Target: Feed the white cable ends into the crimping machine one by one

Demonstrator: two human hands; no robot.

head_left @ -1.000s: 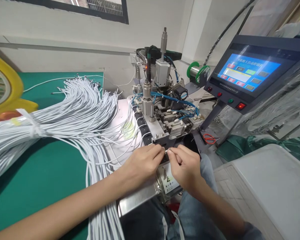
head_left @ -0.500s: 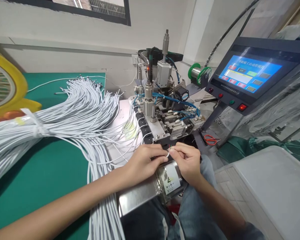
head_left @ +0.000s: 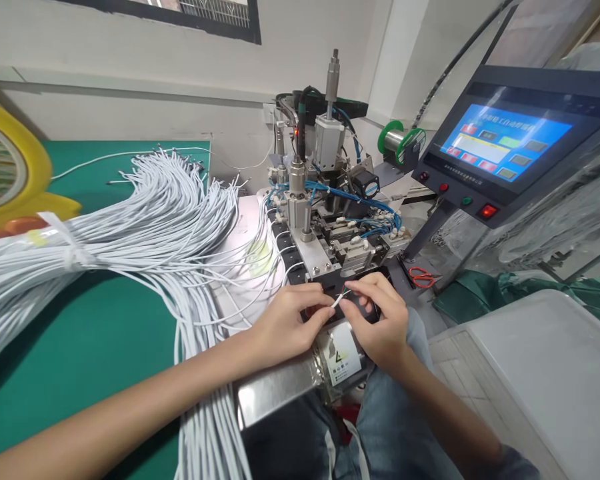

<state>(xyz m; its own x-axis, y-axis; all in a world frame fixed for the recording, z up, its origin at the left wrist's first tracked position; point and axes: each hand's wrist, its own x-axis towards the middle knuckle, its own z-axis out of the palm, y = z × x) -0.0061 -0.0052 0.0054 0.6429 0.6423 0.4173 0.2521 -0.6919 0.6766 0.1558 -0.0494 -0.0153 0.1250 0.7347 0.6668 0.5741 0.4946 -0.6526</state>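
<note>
Between the thumb and fingers of my left hand (head_left: 295, 320) is a white cable (head_left: 338, 301), its end pointing up to the right with thin coloured wires, red and green among them, fanned out. My right hand (head_left: 380, 317) is at the cable's end, thumb and index finger apart on either side of the thin wires. Both hands are just in front of the machine (head_left: 325, 253) and above a metal box with a white label (head_left: 342, 357). A large bundle of white cables (head_left: 145, 247) lies to the left.
A control panel with a lit screen (head_left: 505, 143) stands at the right. Red-handled scissors (head_left: 422, 277) lie below it. A green-flanged wire spool (head_left: 395, 141) is behind the machine. A yellow fan (head_left: 35, 153) stands at the left edge, and a white surface (head_left: 545, 373) at lower right.
My right thumb and index finger have parted, and that hand has shifted slightly right. The thin wires show more spread now. My left hand has barely moved.
</note>
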